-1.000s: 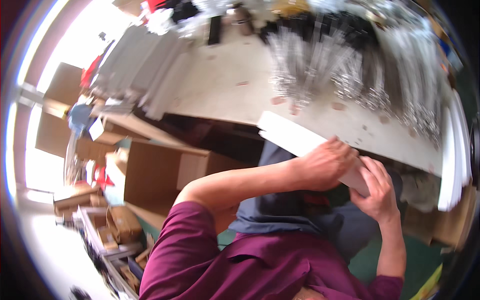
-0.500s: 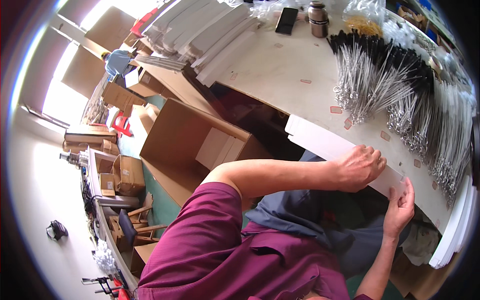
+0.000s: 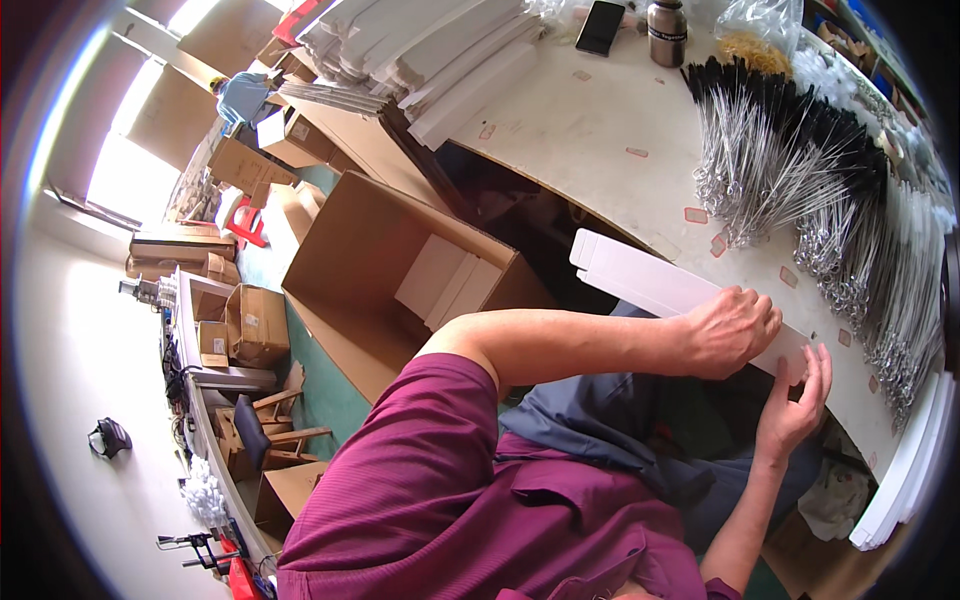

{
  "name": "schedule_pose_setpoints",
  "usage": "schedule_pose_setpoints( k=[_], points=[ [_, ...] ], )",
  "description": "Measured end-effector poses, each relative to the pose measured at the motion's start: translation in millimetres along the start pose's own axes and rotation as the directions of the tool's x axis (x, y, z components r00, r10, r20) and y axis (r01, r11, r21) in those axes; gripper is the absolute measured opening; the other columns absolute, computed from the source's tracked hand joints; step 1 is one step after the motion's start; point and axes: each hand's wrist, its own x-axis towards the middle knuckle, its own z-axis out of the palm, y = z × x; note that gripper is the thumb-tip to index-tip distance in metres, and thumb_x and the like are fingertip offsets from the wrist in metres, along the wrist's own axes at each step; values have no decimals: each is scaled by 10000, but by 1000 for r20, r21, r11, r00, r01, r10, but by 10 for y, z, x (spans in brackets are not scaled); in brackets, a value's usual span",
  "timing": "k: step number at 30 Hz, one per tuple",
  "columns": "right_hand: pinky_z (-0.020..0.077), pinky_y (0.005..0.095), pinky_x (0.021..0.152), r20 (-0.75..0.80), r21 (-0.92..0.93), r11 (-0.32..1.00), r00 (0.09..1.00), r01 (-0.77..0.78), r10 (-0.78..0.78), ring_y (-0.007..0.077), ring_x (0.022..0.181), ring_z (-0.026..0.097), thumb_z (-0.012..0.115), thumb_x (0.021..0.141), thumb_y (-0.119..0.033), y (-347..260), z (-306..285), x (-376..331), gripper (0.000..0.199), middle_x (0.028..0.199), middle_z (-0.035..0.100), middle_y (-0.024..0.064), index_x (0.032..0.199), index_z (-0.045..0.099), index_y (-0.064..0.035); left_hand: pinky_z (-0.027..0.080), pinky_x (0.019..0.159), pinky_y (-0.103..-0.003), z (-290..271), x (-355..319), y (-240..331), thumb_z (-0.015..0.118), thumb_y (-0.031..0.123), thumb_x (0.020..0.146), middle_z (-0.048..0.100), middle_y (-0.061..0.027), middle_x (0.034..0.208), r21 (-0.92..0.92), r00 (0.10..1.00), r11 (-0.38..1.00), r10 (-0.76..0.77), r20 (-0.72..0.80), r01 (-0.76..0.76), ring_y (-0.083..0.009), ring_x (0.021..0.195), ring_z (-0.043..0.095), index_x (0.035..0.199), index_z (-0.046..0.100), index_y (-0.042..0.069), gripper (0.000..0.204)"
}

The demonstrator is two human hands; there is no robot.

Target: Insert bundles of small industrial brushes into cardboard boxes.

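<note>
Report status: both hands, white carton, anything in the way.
Left hand gripping white carton. Right hand at its right end. Nothing visibly blocking; black-ended wires beyond, on tabletop.

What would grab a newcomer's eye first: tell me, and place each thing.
Probably the dense fan of thin silvery metal rods with black ends, spread over the right side of the off-white table. Next, the long, flat white cardboard piece at the table's front edge, with the left hand and right hand on it. Then the large, open brown cardboard box, left of the person's legs.
</note>
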Motion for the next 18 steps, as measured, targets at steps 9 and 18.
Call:
schedule_pose_setpoints(
  k=[9, 18],
  points=[
    [499, 443, 967, 40, -98, 994, 998, -48, 52, 337, 1117, 621, 753, 933, -209, -132, 134, -63, 419, 1236, 627, 152, 1283, 662, 2, 474, 735, -350, 11, -33, -30, 624, 248, 868, 608, -97, 976, 226, 997, 971, 75, 14, -76, -214, 879, 615, 1210, 601, -76, 472],
    [533, 320, 921, 324, 545, 665, 859, -511, 395, 163, 1028, 659, 674, 1002, -87, -212, 155, 9, 372, 1200, 693, 150, 1314, 590, 98, 463, 715, -350, 124, -94, -100, 607, 258, 867, 603, -87, 961, 286, 998, 957, 58, -22, -49, -201, 863, 610, 1191, 609, -54, 449]
  ],
)
